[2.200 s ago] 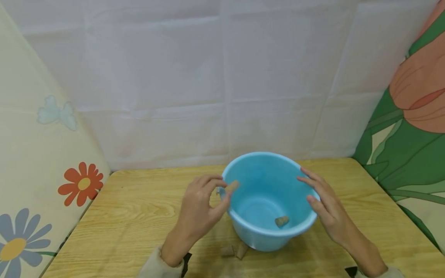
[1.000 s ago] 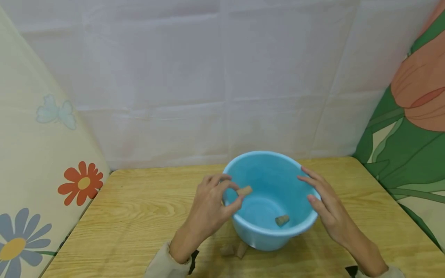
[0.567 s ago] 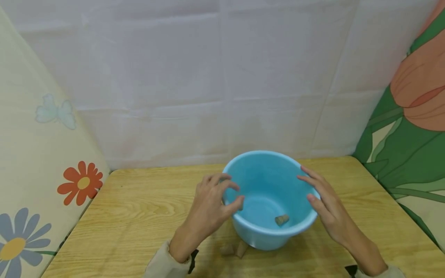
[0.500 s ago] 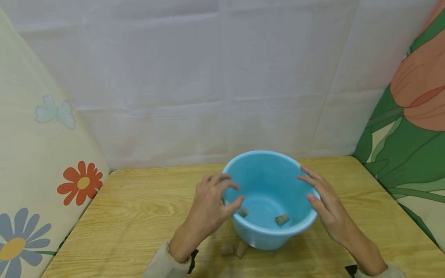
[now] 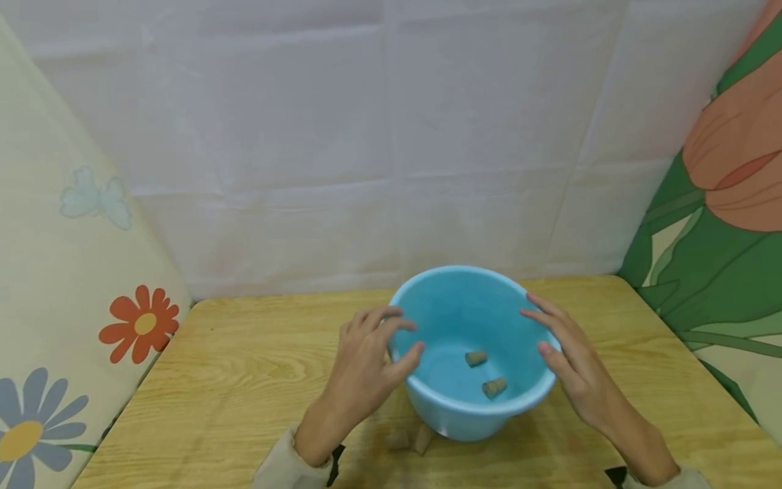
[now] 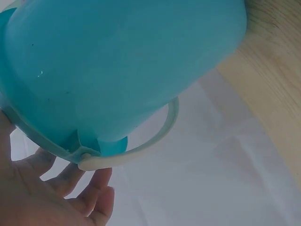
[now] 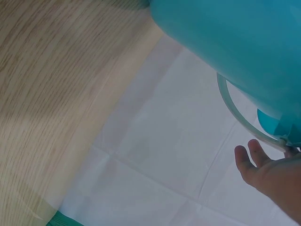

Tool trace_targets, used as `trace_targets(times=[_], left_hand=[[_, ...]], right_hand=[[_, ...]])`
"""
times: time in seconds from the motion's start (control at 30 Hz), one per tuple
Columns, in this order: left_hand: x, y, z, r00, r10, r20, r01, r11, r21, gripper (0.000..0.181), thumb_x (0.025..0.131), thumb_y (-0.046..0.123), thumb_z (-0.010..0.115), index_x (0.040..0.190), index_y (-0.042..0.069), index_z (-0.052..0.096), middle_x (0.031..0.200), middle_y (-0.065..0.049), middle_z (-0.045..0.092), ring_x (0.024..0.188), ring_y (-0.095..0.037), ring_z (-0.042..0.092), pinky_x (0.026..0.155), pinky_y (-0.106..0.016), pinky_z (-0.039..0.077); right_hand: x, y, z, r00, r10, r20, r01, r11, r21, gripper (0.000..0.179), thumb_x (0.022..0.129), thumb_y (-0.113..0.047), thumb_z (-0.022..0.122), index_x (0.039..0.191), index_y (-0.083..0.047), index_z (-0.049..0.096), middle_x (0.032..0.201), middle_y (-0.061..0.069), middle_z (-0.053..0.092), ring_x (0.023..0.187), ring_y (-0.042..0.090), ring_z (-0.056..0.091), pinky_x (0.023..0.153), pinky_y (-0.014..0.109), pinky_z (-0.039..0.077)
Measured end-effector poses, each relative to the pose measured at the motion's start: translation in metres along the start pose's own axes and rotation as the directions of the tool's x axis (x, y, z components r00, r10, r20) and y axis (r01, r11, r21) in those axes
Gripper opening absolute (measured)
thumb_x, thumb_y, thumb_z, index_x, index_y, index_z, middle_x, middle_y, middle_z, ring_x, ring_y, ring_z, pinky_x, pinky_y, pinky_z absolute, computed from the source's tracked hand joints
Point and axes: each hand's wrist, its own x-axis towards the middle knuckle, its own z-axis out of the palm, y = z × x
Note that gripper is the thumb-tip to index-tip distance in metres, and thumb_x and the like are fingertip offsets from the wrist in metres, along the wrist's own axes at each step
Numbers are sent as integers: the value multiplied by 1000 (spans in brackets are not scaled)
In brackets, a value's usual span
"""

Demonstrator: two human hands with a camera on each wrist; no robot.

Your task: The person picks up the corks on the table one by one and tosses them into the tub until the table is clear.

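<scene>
A light-blue plastic bucket [image 5: 461,424] stands on the wooden table, its mouth facing up. Two brownish corks lie on its floor: one cork [image 5: 475,358] near the middle, the other cork [image 5: 494,388] closer to the near wall. My left hand [image 5: 366,360] is at the left rim, thumb and index finger spread apart over the mouth with nothing between them. In the left wrist view its other fingers rest outside, by the joint of the pale handle [image 6: 160,141]. My right hand [image 5: 577,370] touches the right rim, fingertips and thumb tip over the edge; two fingers extend outside the bucket.
Against the bucket's near left base lie more corks [image 5: 423,439] on the wood-grain table [image 5: 263,380]. A white cloth [image 5: 391,149] hangs behind the table. Flower-printed panels [image 5: 721,272] flank it on both sides.
My left hand carried a cork rightward over the rim and let it go. The cork dropped into the bucket and rolled from the left wall to the middle. My right hand stayed put.
</scene>
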Motion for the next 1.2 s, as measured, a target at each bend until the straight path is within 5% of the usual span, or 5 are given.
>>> trace_targets(times=[0.3,0.73,1.2], left_hand=[[-6,-12,-1,994,57,-97,-57,998,7,29,90,27,71,115,13,69,125,-8,64,118,-28,56,95,-51,41],[-19,-31,-13,991,47,-124,-43,999,32,29,91,27,70,117,15,69,119,-2,68,116,-24,59,97,-55,43],[-33,-47,-8,995,7,-101,2,996,84,26,87,26,74,111,15,72,113,0,70,111,-22,60,91,-47,46]], right_hand=[[0,0,0,1000,5,2,-5,1000,-2,47,99,-1,42,144,-13,49,160,13,32,146,-2,23,105,5,21],[-1,-1,0,1000,-2,-6,2,1000,-16,48,99,-1,43,144,-16,49,161,5,32,146,-3,23,105,5,21],[-1,1,0,1000,-10,-6,10,1000,-14,47,98,0,43,143,-13,50,160,2,33,146,-2,24,105,5,22]])
